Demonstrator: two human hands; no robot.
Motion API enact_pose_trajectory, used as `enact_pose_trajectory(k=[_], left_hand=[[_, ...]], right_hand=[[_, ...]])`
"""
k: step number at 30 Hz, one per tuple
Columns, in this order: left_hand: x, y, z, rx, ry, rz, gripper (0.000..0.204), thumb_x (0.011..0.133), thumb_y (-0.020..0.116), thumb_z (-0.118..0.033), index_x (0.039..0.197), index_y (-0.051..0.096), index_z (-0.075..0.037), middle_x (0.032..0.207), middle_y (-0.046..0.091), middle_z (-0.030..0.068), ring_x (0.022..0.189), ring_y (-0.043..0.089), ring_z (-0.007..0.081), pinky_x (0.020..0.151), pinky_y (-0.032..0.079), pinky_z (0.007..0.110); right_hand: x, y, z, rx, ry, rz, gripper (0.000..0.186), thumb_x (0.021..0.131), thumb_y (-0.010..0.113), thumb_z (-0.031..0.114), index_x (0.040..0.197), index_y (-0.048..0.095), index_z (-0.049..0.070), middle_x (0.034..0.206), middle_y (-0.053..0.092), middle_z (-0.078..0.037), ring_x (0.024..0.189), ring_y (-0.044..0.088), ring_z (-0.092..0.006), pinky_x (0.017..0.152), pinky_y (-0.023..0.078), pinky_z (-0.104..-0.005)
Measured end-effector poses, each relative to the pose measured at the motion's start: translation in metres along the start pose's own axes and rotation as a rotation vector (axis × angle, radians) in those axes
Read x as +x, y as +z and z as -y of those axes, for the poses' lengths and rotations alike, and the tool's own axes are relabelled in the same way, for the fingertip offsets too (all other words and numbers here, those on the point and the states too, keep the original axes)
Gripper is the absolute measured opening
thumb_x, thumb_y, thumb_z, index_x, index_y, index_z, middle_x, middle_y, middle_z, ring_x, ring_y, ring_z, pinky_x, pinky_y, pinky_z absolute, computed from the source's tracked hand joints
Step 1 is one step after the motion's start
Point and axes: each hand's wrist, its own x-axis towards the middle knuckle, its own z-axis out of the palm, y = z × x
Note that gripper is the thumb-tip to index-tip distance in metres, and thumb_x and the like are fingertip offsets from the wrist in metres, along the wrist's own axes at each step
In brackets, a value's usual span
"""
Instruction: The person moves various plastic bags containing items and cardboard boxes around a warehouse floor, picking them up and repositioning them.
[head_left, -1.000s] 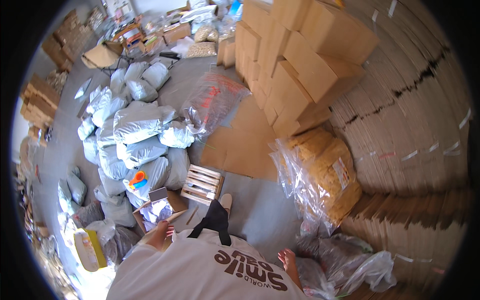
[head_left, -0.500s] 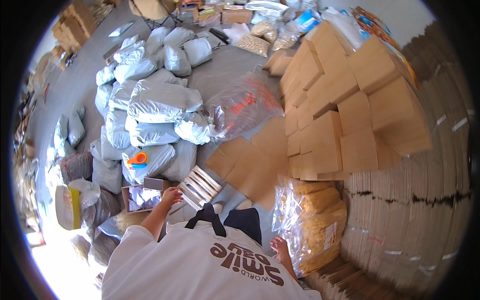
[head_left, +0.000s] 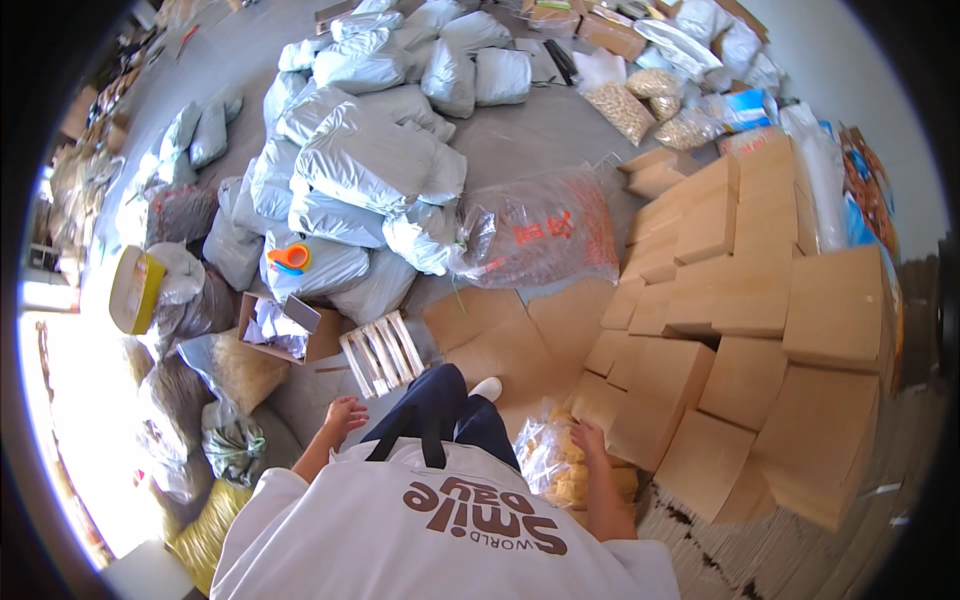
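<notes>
My left hand (head_left: 345, 413) hangs by my left thigh with its fingers loosely apart and nothing in it. Nearest to it is a small white slatted wooden pallet (head_left: 383, 356) on the floor. On my right side, my right hand (head_left: 588, 436) appears empty, fingers loosely spread, over or beside a clear plastic bag of yellow-orange goods (head_left: 562, 468); whether it touches the bag I cannot tell. An opened carton (head_left: 322, 335) holding crumpled white sheets stands left of the pallet.
Grey plastic parcels (head_left: 362, 165) are heaped ahead on the left, with an orange scoop-like item (head_left: 290, 257) on one. A large clear sack (head_left: 540, 235) lies beyond flattened cardboard (head_left: 500, 330). Stacked brown cartons (head_left: 740, 290) stand on the right; filled bags (head_left: 240, 375) line the left.
My view has swung to the right and my body has moved forward, one white shoe now ahead. My right hand has risen forward to the bag of yellow-orange goods; my left hand has drawn away from the pallet.
</notes>
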Motion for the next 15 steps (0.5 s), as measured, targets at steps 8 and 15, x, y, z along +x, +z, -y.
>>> enact_pose_trajectory(k=[8, 15], left_hand=[[0.016, 0.046, -0.019, -0.092, 0.027, 0.001, 0.031, 0.078, 0.042, -0.02, 0.104, 0.038, -0.003, 0.085, 0.052, 0.013, 0.065, 0.054, 0.0208, 0.056, 0.046, 0.03], [0.08, 0.063, -0.088, -0.081, -0.048, -0.072, 0.028, 0.077, 0.042, -0.018, 0.102, 0.038, -0.004, 0.08, 0.053, 0.0117, 0.06, 0.054, 0.0197, 0.052, 0.046, 0.029]], right_hand=[[0.045, 0.065, 0.142, -0.184, -0.062, 0.119, 0.03, 0.077, 0.044, 0.015, 0.105, 0.043, 0.004, 0.095, 0.052, -0.01, 0.08, 0.054, -0.0181, 0.063, 0.043, -0.0248], [0.092, 0.127, 0.184, -0.302, 0.024, 0.232, 0.031, 0.077, 0.045, 0.017, 0.104, 0.044, 0.003, 0.093, 0.053, -0.01, 0.078, 0.054, -0.0159, 0.061, 0.044, -0.0241]])
